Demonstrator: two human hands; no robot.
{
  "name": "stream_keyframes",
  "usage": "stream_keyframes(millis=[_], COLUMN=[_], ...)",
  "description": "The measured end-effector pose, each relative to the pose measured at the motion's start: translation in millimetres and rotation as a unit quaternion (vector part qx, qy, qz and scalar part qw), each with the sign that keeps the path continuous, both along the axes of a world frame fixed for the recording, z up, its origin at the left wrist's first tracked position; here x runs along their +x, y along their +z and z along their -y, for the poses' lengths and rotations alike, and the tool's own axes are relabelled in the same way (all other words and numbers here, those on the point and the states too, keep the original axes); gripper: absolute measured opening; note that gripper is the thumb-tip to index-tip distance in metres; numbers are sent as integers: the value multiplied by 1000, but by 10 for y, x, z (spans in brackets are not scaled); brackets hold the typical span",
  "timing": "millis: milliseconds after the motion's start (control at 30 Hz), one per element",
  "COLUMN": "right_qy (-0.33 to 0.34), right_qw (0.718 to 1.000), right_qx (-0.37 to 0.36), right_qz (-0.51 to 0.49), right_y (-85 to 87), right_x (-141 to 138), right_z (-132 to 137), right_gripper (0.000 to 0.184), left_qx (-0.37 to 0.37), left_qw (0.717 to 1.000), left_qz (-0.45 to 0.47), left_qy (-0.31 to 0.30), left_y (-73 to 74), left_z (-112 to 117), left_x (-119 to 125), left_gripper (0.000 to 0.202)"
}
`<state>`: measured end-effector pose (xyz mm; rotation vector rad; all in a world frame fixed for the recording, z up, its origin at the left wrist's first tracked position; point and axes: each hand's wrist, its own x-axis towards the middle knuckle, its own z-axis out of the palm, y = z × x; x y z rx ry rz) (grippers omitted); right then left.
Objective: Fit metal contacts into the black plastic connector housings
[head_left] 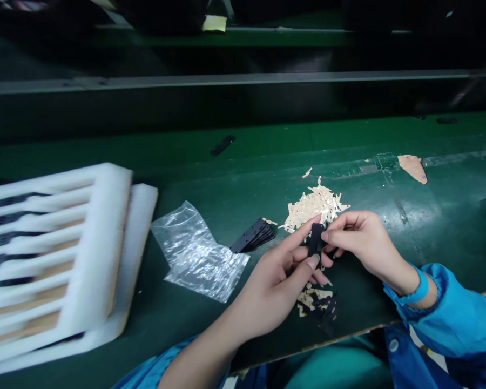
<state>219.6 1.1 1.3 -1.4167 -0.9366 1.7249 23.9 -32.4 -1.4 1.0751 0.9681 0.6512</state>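
Note:
My left hand (277, 281) pinches a small black flat strip (316, 241) between thumb and fingers, just above the green table near its front edge. My right hand (362, 243) closes its fingertips on the same strip from the right. A stack of similar black strips (254, 236) lies on the table to the left of my hands. Behind the hands is a pile of pale paper scraps (314, 207). A smaller heap of scraps and dark bits (318, 303) sits under my left hand.
A crumpled clear plastic bag (196, 251) lies left of the stack. White foam trays (60, 259) with slots holding dark strips fill the left side. One loose black strip (222, 145) lies farther back. A torn tan patch (413, 166) marks the green table (429, 216) at right.

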Motion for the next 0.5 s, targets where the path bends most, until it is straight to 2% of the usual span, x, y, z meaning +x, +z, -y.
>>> stream_keyframes(millis=[267,500], right_qy=[11,21], right_qw=[1000,995], right_qx=[-22,-81], right_qz=[-17,-48], right_y=[-28,9], right_x=[13,28], right_z=[-17,-59], right_gripper=[17,23], left_qx=[-13,-25], left_qw=[1000,999], left_qz=[14,24], left_qy=[-3,-15], left_y=[-17,35], left_z=[-13,-42], left_x=[-1,-16], left_gripper=[68,68])
